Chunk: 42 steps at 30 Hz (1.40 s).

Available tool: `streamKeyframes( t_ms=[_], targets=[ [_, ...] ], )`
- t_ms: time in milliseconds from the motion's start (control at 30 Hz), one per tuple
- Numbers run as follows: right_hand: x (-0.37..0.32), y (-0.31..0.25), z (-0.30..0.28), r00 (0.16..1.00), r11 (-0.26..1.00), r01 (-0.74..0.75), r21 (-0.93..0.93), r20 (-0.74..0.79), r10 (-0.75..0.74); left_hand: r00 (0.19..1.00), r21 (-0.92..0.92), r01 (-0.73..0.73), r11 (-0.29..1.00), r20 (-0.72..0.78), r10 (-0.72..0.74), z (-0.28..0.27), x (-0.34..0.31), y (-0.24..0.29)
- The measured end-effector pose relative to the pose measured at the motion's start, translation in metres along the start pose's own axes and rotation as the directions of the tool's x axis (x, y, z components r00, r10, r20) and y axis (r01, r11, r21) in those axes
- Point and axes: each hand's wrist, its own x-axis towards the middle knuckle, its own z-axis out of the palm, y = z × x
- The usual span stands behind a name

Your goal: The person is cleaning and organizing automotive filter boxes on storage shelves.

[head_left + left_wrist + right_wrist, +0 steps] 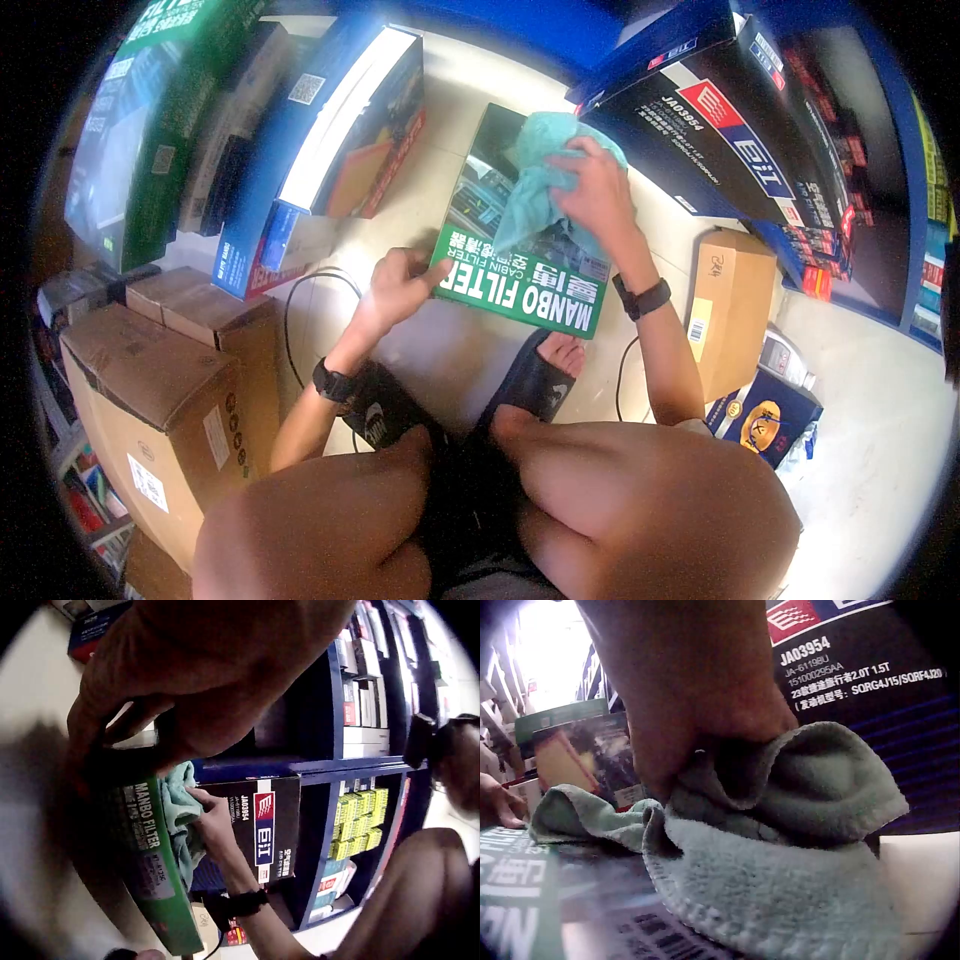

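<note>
Floor (850, 440) of pale, glossy tile spreads under everything here, with light glaring off its lower right part in the head view. A green filter box (520, 290) lies in front of the person, just beyond two dark sandals (535, 375), its broad printed face upward. The left wrist view is dim around it, so whether its underside touches the tiles I cannot tell. The left hand (395, 295) grips the box at its near left corner, thumb over the edge. The right hand (597, 195) has its fingers bent into a bunched teal cloth (535, 190), holding it against the face; the cloth covers the far right corner and trails toward the middle.

Stock crowds the room on both sides. To the left stand a tall green box (150, 130), a blue-and-white box (320, 130) and, nearer, a large brown carton (150, 400). To the right are a big black box (700, 130) marked JA03954, a narrow tan carton (728, 300) and a navy box (765, 415) with a gold oval. The left wrist view shows blue shelves (337, 705) with stacked yellow packs (360, 821).
</note>
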Motion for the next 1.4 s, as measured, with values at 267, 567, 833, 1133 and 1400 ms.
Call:
streamKeyframes(
  t_ms=[267,567,833,1133,1400],
  targets=[
    [-0.031,-0.032,-0.023,0.977,0.987,0.137,0.084,0.152,-0.149,1.000,-0.223,-0.013,0.975,-0.021,0.009,-0.004,-0.019,0.037],
    [-0.077,-0.072,-0.016,0.951,0.969,0.179,0.173,0.221,-0.215,0.998,-0.099,-0.035,0.994,0.047,0.040,-0.002,-0.007,0.015],
    [-0.036,0.039,-0.030,0.988,0.988,-0.156,-0.019,0.011,0.156,0.997,-0.177,-0.044,0.983,0.057,0.055,-0.004,-0.011,0.022],
    [-0.081,-0.008,-0.035,0.995,0.999,-0.036,-0.040,0.093,0.039,0.996,-0.263,-0.010,0.965,0.086,0.034,-0.006,-0.021,0.028],
    [-0.117,-0.089,-0.031,0.967,0.979,0.162,0.120,0.180,-0.182,0.997,-0.111,-0.062,0.992,0.041,0.066,0.005,-0.013,0.015]
  ],
)
